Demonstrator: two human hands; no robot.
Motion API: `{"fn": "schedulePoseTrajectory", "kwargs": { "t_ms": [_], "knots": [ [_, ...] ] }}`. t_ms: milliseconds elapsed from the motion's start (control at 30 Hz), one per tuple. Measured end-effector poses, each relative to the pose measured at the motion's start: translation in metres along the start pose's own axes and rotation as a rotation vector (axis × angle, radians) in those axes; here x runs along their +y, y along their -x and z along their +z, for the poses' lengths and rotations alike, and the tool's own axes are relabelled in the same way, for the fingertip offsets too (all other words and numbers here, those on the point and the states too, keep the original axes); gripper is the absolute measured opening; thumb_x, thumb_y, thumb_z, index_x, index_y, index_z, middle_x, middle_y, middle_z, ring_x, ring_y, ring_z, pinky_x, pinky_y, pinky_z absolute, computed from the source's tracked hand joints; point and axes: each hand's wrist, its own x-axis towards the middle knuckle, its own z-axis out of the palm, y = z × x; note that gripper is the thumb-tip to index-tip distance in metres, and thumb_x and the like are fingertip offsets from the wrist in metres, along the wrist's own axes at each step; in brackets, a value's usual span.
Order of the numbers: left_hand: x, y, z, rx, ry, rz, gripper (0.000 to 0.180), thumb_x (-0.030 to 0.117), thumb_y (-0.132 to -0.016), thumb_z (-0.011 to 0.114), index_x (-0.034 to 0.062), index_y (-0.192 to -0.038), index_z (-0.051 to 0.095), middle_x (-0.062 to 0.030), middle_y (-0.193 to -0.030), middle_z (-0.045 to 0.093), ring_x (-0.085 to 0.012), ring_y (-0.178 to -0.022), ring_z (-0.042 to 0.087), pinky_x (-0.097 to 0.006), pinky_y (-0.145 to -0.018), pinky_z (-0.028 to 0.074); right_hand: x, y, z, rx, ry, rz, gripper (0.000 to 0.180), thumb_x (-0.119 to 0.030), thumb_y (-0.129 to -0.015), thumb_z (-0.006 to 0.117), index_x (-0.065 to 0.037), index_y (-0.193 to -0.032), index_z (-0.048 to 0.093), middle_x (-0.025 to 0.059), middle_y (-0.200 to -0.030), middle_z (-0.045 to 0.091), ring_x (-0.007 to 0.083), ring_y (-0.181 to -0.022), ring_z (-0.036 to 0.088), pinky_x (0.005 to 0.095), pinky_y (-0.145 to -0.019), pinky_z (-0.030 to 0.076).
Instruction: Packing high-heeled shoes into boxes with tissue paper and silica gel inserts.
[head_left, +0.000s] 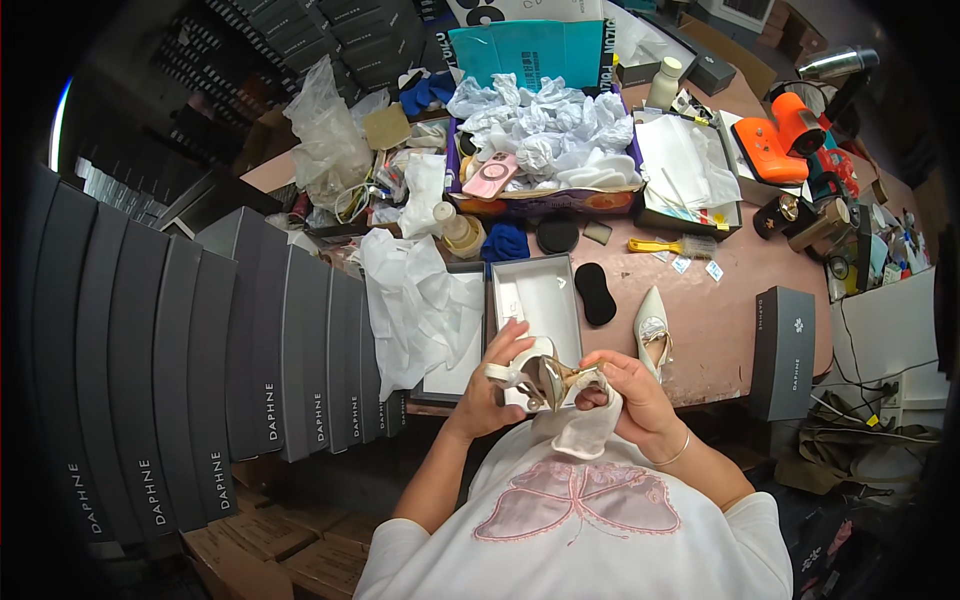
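- Table [710,345]: its bare stretch gives the spare shoe [652,330] room, right of the open box.
- Grey boxes [258,330]: stand packed upright at left, apparently to save space.
- Open box [553,285]: lies just beyond the hands, seemingly for easy reach.
- Right hand [645,402]: closed on a pale cloth [572,432] against the held shoe [538,372], perhaps bracing it.
- Left hand [487,388]: half-open around the strap side; overlap hides whether it grips.
- Held shoe: between both hands, before the shirt [570,550].

White short-sleeved top [580,570], pink butterfly [535,503], thin bracelet [684,448]
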Motion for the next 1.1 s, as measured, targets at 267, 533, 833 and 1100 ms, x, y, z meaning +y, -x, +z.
{"fn": "schedulePoseTrajectory", "kwargs": {
  "t_ms": [267, 533, 833, 1100],
  "knots": [
    [-0.006, -0.019, 0.022, 0.142, 0.663, -0.571, 0.051, 0.048, -0.095, 0.050, -0.0015, -0.108, 0.055, -0.0072, -0.084, 0.063, -0.0159, -0.071, 0.063, -0.028, -0.064, 0.053, -0.014, -0.004, -0.005, 0.124, 0.153, -0.126, 0.029, -0.014, -0.093, 0.060, -0.001, -0.118, 0.054, 0.0047, -0.090, 0.063, 0.0123, -0.074, 0.059, 0.0252, -0.067, 0.050],
    [-0.004, -0.006, 0.028, 0.170, 0.795, -0.774, 0.047, 0.046, -0.098, 0.045, 0.0024, -0.112, 0.057, -0.0055, -0.080, 0.063, -0.0126, -0.065, 0.063, -0.025, -0.058, 0.052, -0.014, 0.010, -0.018, 0.246, 1.040, -0.441, 0.015, -0.006, -0.087, 0.066, -0.004, -0.102, 0.064, 0.0035, -0.086, 0.063, 0.0092, -0.078, 0.057, 0.0225, -0.069, 0.045],
    [0.009, 0.005, 0.053, 0.187, 0.689, -0.758, 0.042, 0.044, -0.098, 0.046, 0.0035, -0.096, 0.059, -0.0018, -0.075, 0.060, -0.0079, -0.061, 0.057, -0.021, -0.054, 0.046, -0.005, -0.024, 0.006, -0.121, 1.819, -0.823, 0.024, -0.009, -0.072, 0.071, -0.010, -0.096, 0.066, 0.0014, -0.085, 0.058, 0.0189, -0.082, 0.055, 0.0345, -0.077, 0.036],
    [0.009, 0.012, 0.056, 0.195, 0.648, -0.830, 0.038, 0.039, -0.098, 0.048, 0.0044, -0.091, 0.061, 0.0009, -0.072, 0.059, -0.0057, -0.058, 0.054, -0.020, -0.051, 0.043, -0.012, -0.043, -0.005, -0.033, 1.893, -0.880, 0.026, -0.006, -0.072, 0.070, -0.009, -0.097, 0.065, 0.0026, -0.084, 0.057, 0.0200, -0.080, 0.055, 0.0348, -0.075, 0.035]
  ]
}}
